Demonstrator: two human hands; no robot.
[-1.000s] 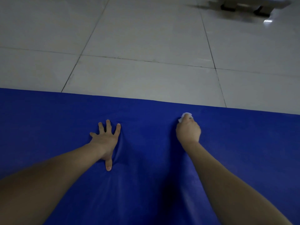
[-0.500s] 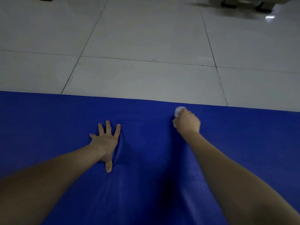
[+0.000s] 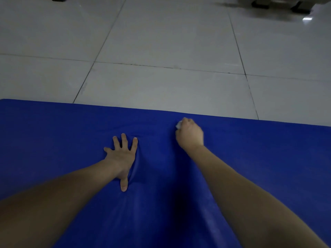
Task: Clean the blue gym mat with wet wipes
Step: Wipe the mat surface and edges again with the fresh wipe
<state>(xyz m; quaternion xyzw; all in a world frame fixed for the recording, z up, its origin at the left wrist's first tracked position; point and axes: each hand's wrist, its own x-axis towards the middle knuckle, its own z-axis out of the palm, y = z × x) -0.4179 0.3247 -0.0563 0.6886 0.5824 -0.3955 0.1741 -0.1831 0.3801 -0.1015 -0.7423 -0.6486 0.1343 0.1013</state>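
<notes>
Dim, soft picture; glare on the floor tiles (image 3: 307,19) far right, perhaps a lamp.

The blue gym mat (image 3: 71,133) looks like smooth, faintly sheened vinyl, creased in soft folds. Beyond the mat's far edge, the floor tiles (image 3: 170,42) are glossy and pale, reflecting light.

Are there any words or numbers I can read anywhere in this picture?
None: no word, number or sign shows on the blue mat, the wipe in the right hand, the left hand or the floor tiles.
</notes>
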